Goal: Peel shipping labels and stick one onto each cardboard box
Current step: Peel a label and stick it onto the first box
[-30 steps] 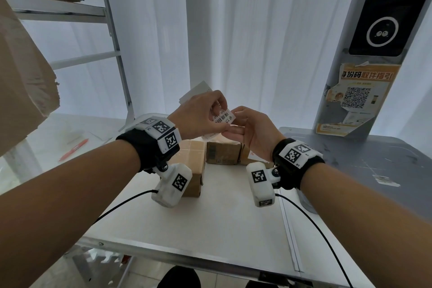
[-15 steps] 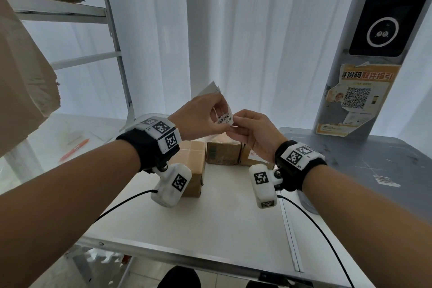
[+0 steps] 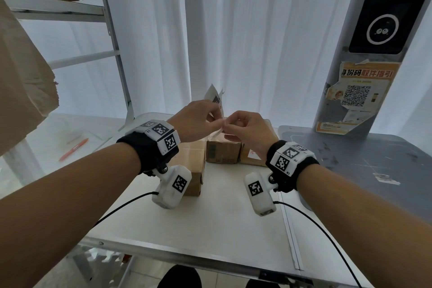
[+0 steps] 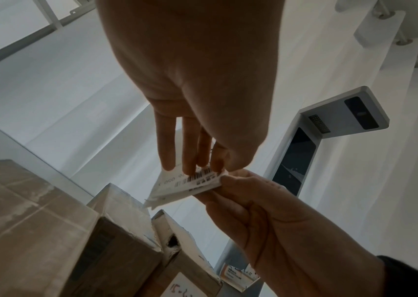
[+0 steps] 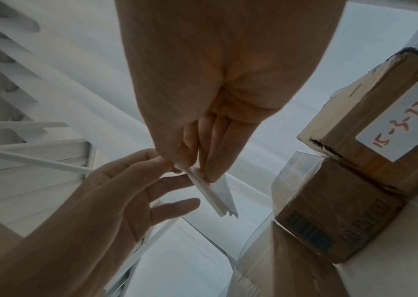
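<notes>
The barcoded shipping label (image 4: pixel 192 181), partly on its white backing sheet (image 3: pixel 214 97), was held in the air between my two hands, above the far end of the white table (image 3: pixel 210 224) and over the cardboard boxes. My left hand (image 3: pixel 198 121) pinched the sheet with thumb and fingers curled against it, while my right hand (image 3: pixel 245 127) pinched the label's near edge between thumb and fingertips. Three cardboard boxes stood below: a left box (image 3: pixel 191 166) nearest me, a middle box (image 3: pixel 222 153) with a printed barcode on its side, and beside it a right box (image 5: pixel 385 112) bearing a white sticker with red handwriting. White curtains (image 3: pixel 257 30) hung behind, a grey kiosk (image 3: pixel 378 30) with an orange poster (image 3: pixel 355 98) stood at right, and an orange pen (image 3: pixel 73 149) lay at left.
</notes>
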